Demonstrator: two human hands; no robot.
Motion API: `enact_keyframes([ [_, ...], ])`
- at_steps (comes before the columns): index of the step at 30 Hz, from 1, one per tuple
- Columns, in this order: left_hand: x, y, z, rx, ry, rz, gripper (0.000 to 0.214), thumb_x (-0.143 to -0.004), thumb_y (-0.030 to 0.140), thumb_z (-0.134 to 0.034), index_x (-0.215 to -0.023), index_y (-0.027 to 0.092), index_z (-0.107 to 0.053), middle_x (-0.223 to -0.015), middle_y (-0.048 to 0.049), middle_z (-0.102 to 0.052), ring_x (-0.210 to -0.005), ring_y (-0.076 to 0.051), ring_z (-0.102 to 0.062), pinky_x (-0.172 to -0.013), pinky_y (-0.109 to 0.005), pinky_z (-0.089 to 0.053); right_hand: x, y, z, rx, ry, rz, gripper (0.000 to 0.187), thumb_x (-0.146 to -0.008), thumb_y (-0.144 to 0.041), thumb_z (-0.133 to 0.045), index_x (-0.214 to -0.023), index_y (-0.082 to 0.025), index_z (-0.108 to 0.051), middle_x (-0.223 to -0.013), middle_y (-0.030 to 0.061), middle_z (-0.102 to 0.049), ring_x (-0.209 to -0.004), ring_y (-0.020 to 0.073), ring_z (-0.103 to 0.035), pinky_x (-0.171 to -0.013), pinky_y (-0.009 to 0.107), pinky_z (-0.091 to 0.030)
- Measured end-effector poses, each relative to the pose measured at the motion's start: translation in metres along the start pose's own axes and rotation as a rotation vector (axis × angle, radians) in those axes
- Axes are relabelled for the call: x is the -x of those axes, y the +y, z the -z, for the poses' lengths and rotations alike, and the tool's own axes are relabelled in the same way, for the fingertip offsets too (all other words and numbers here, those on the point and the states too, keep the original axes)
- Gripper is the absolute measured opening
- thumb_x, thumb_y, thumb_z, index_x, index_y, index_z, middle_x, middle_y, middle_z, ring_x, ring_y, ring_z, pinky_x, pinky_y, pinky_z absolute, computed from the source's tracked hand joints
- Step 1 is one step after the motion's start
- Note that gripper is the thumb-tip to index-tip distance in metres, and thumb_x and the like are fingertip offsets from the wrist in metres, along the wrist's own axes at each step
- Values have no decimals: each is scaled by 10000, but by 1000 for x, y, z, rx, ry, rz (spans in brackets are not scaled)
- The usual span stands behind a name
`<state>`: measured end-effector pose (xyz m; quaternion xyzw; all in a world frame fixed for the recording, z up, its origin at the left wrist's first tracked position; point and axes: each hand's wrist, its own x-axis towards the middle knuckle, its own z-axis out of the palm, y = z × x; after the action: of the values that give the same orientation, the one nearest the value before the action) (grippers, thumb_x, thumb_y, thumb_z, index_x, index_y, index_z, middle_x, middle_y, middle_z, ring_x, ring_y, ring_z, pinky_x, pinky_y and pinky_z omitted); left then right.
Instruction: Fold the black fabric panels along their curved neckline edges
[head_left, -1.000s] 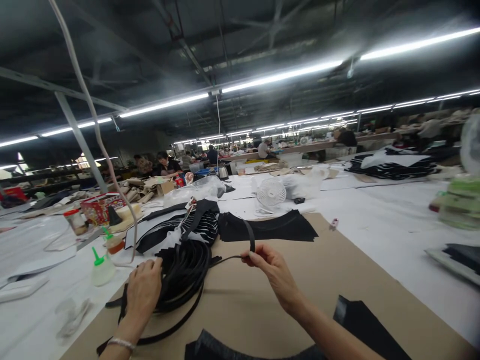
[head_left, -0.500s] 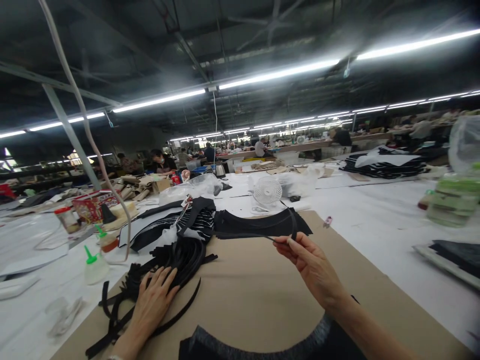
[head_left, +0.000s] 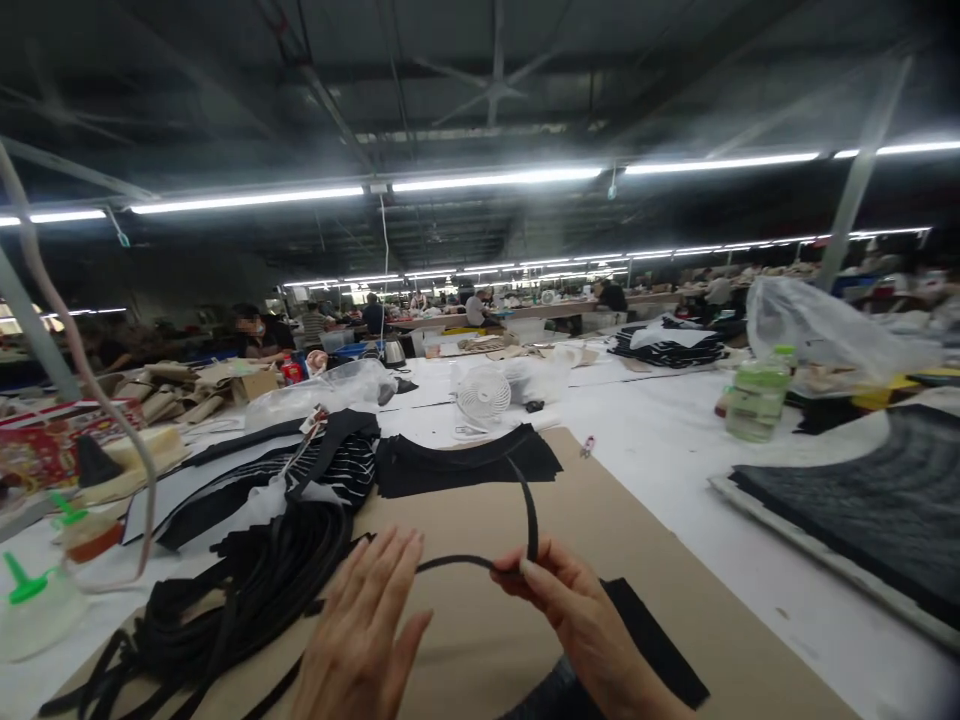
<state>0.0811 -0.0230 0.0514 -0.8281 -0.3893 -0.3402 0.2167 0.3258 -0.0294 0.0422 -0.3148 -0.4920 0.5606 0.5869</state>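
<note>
And here the right hand (head_left: 566, 595) is pinching a narrow black strip (head_left: 532, 520) between thumb and fingers, right over the tan sheet (head_left: 450, 520). One length is arching up toward the far black pieces (head_left: 469, 465); the other is running left to the left hand (head_left: 367, 620), whose fingers are stretching out straight, thumb spread. Whether they are touching the strip, I can't tell. Just left of that hand, a tangled bundle of black strips (head_left: 262, 590) is crowding the near corner.

Now the print: over on the left a red box (head_left: 45, 440) is showing busy patterning, its details too blurred for me to read. A pale cable (head_left: 90, 370) is hanging down in front of it, and two green-nozzled bottles (head_left: 90, 540) are standing nearby. Beyond the black pieces, a white fan (head_left: 484, 396) is sitting on the white worktop (head_left: 652, 430). On the right, a green-capped container (head_left: 757, 400) is standing just in front of a clear plastic bag (head_left: 817, 335).
</note>
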Motion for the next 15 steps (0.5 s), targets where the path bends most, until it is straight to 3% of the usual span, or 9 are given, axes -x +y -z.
enact_keyframes([
  [3,1,15,-15,238,-205,-15,344,-936,269,-460,-1260,323,-564,-1047,-34,-709,-980,-199,-665,-1011,-359,-455,14,-2,-1,-31,-23,-12,289,-815,-465,-680,-907,-192,-704,-935,69,-690,-909,208,-617,-892,358,-438],
  [5,4,22,-19,411,-320,89,285,-960,277,-406,-1066,312,-668,-844,-22,-707,-811,-163,-676,-857,-278,-529,23,-5,2,-64,2,-18,295,-797,-465,-699,-861,-178,-700,-883,68,-691,-807,177,-601,-807,318,-450],
  [6,5,26,-18,487,-350,154,285,-962,299,-405,-1040,304,-679,-847,-28,-704,-815,-160,-673,-806,-251,-539,27,-6,3,-83,33,-23,296,-791,-463,-706,-839,-171,-693,-859,67,-690,-756,159,-582,-761,299,-448],
  [10,2,47,-7,755,-364,344,382,-884,387,-563,-1255,297,-589,-1168,-56,-670,-1079,-202,-620,-910,-279,-508,44,-9,4,-167,122,-81,309,-760,-451,-740,-825,-160,-657,-822,68,-687,-666,131,-542,-655,265,-429],
  [13,0,66,-3,1060,-572,429,443,-877,417,-563,-1298,280,-560,-989,-36,-710,-880,-172,-660,-806,-251,-521,55,-9,0,-196,96,-97,325,-748,-446,-751,-841,-156,-639,-808,62,-683,-647,119,-546,-636,245,-419],
  [15,1,77,-2,1220,-741,521,408,-890,460,-535,-1228,248,-620,-836,-18,-692,-715,-134,-628,-695,-219,-501,61,-10,1,-191,95,-89,322,-759,-433,-745,-870,-158,-618,-784,54,-682,-583,89,-507,-582,216,-381],
])
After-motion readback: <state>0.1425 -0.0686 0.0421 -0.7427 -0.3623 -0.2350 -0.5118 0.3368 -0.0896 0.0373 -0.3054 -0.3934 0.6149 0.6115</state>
